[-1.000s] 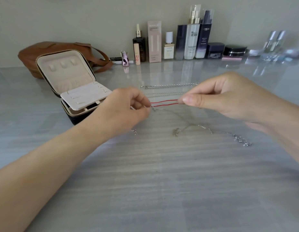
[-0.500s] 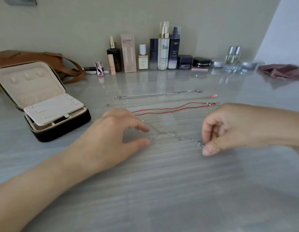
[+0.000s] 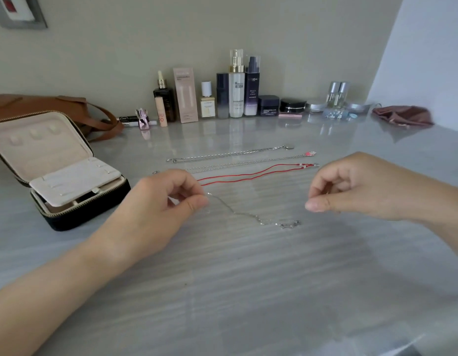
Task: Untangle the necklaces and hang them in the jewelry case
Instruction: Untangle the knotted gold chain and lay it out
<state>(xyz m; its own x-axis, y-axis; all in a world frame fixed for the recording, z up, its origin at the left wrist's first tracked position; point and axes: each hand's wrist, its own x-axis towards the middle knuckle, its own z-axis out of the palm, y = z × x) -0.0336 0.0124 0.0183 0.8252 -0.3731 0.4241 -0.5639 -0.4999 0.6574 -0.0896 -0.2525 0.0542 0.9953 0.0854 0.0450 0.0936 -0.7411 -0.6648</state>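
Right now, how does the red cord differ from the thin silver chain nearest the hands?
The red cord is red string; the silver chain is fine pale metal. The red cord lies stretched nearly straight; the silver chain curves and bunches at its right end. No hand visibly holds the red cord; the left hand pinches one end of the silver chain. Both are on the table, neither in the jewelry case.

The left grip (image 3: pixel 156 209) pinches one end of a thin silver chain (image 3: pixel 238 213); the rest trails across the grey surface (image 3: pixel 222 278). The right grip (image 3: pixel 356 188) hovers apart from it, fingers curled with nothing visible in them. Behind them a red cord necklace (image 3: pixel 248 174) lies straight. The jewelry case (image 3: pixel 81 214) stands open at the left.
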